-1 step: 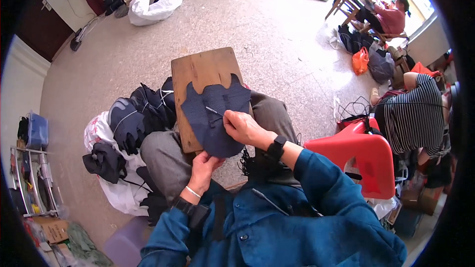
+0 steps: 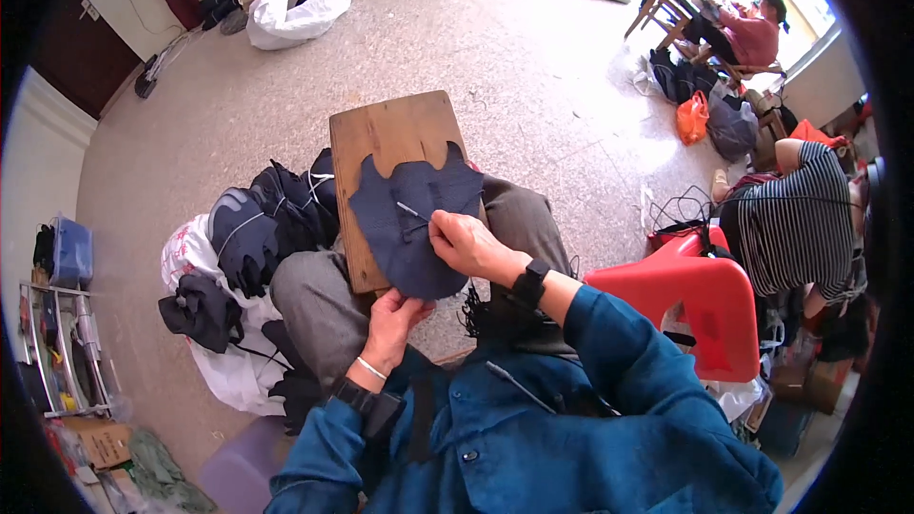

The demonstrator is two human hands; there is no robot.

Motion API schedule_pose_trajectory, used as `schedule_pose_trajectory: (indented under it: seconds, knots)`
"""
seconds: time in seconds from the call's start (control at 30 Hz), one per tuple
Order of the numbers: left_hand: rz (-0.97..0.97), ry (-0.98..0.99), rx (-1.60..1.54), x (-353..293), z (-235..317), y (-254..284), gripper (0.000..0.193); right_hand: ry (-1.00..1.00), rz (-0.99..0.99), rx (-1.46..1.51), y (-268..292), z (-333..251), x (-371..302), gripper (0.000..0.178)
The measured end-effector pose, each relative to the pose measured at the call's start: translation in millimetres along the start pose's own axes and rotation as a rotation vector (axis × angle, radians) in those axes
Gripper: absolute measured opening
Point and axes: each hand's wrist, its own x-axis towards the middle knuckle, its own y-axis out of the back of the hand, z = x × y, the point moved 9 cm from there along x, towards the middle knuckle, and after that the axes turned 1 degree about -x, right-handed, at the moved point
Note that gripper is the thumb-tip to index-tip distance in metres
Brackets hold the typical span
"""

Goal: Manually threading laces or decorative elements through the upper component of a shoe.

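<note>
I've got the dark cloth piece (image 2: 392,240) lying over the near part of the wooden surface (image 2: 392,124), rounded end past its edge; left hand (image 2: 386,331), fingers pinching that end just beside the surface; right hand (image 2: 468,245), fingers gripping a slim tool (image 2: 409,210) above the surface; cloth looks light, soft, probably not slippery; I'd hold its rim.

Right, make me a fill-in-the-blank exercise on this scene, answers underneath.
1. The left hand pinches the edge of a dark blue fabric piece lying on a board made of ____.
2. The slim tool in the right hand slants forward and to the ____.
3. Beside the red plastic stool, a co-worker's top has black-and-white ____.

Missing words: wood; left; stripes.
</note>
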Motion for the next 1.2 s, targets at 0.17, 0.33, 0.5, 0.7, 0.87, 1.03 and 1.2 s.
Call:
schedule_pose_trajectory:
  seconds: [0.17, 0.33, 0.5, 0.7, 0.87, 1.03, 1.2]
  knots:
    - [0.039, 0.008, -0.109, -8.4, 8.4, -3.6, 0.026, -0.094, 0.008, 0.024, -4.2, 7.9, 3.9, 0.007]
    - [0.115, -0.214, 0.008, -13.0, 43.2, -5.5, 0.033, -0.242, -0.033, 0.093, -8.9, 23.3, 3.4, 0.008]
    - [-0.068, -0.163, -0.153, -8.1, 40.0, -22.0, 0.032, -0.384, -0.163, 0.070, -16.2, 33.9, 4.0, 0.012]
    - [0.004, -0.233, -0.057, 3.2, 44.4, -25.0, 0.022, -0.482, -0.161, 0.206, -18.9, 40.2, 3.4, 0.011]
    - [0.101, -0.309, 0.042, 12.4, 38.4, -35.9, 0.019, -0.410, -0.136, 0.053, -15.8, 40.2, 5.1, 0.011]
    - [0.108, -0.334, 0.123, 11.4, 33.7, -43.2, 0.019, -0.471, -0.101, 0.240, -16.3, 42.3, 0.8, 0.014]
    - [-0.186, 0.069, -0.171, -2.3, 20.1, -65.2, 0.033, -0.525, -0.112, 0.360, -15.6, 41.2, -0.1, 0.013]
